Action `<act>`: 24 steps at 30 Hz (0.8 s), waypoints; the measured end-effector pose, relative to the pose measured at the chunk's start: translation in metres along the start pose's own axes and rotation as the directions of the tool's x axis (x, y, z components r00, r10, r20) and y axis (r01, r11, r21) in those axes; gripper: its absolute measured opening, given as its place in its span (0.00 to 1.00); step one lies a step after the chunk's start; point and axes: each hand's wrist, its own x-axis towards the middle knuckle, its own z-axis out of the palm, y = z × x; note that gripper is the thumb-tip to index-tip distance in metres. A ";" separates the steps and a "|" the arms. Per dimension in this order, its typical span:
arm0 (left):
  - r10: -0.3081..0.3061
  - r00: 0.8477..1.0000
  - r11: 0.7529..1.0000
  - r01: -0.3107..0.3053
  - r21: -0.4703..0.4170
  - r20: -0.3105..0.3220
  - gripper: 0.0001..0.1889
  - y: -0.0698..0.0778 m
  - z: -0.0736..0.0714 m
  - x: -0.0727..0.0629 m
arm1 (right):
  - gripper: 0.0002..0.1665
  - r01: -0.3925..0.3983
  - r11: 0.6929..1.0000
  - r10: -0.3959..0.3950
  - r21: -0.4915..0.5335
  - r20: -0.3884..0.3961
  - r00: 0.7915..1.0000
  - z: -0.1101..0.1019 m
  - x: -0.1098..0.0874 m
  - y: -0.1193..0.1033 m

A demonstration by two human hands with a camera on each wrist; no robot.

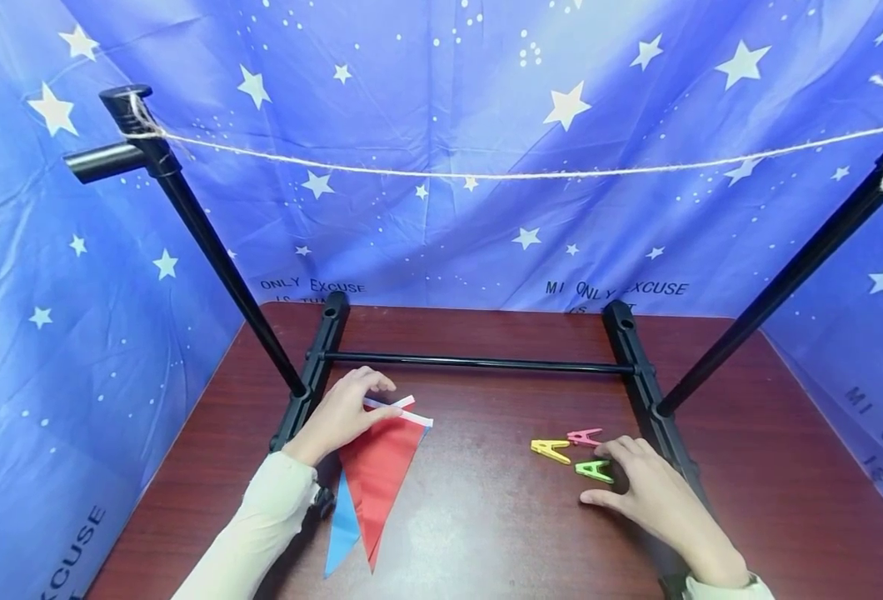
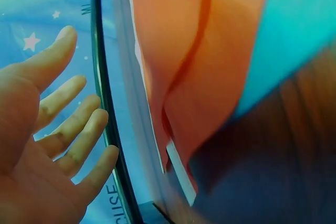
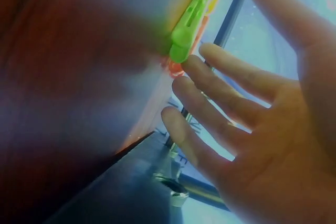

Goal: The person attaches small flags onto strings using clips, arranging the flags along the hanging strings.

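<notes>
- Left hand [image 1: 347, 412]: at the top edge of a red triangular cloth pennant [image 1: 383, 471] with a white band [image 1: 411, 416]. From the head view the thumb overlaps the band and looks like contact.
- Left wrist view settles it: fingers spread, slightly bent, visible gap to the cloth, nothing held.
- Pennants lie on the dark red-brown wood-grain table [image 1: 479, 517], left of centre. A blue triangular cloth pennant [image 1: 343, 525] sticks out from under the red one.
- Full outlines and tips: head view only. Left wrist view adds a lengthwise fold in the red cloth and two white band edges at differing angles. Can't tell the layer count.
- Right hand [image 1: 651, 487]: over the table beside three small clothespins: yellow plastic [image 1: 550, 450], pink plastic [image 1: 584, 437], green plastic [image 1: 594, 472].
- Head view separates all three clips. Right wrist view sees them nearly in line, green in front, partly covering the others.
- Right wrist view also shows palm and spread, gently bent fingers, nothing gripped. Fingertips just beside green; can't tell if any touch.
- Only the head view gets the white twine [image 1: 486, 176], strung between both uprights of the black tubular stand [image 1: 209, 229], sagging mid-span.
</notes>
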 end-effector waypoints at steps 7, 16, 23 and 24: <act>-0.028 0.999 1.000 0.028 0.011 0.018 0.19 -0.007 0.001 0.009 | 0.28 -0.021 1.000 0.021 -0.004 0.009 1.000 0.001 -0.001 0.001; -0.107 0.991 0.990 0.114 -0.078 0.081 0.17 -0.017 0.002 0.012 | 0.24 -0.011 1.000 0.012 -0.015 0.035 0.999 0.001 0.002 0.003; -0.114 0.991 0.992 0.118 -0.043 0.075 0.17 -0.022 0.007 0.011 | 0.20 -0.014 1.000 0.015 -0.020 0.031 0.999 0.001 0.002 0.003; -0.108 0.991 0.993 0.111 -0.037 0.074 0.17 -0.023 0.008 0.010 | 0.19 -0.020 1.000 0.021 -0.019 0.036 0.999 0.001 0.002 0.003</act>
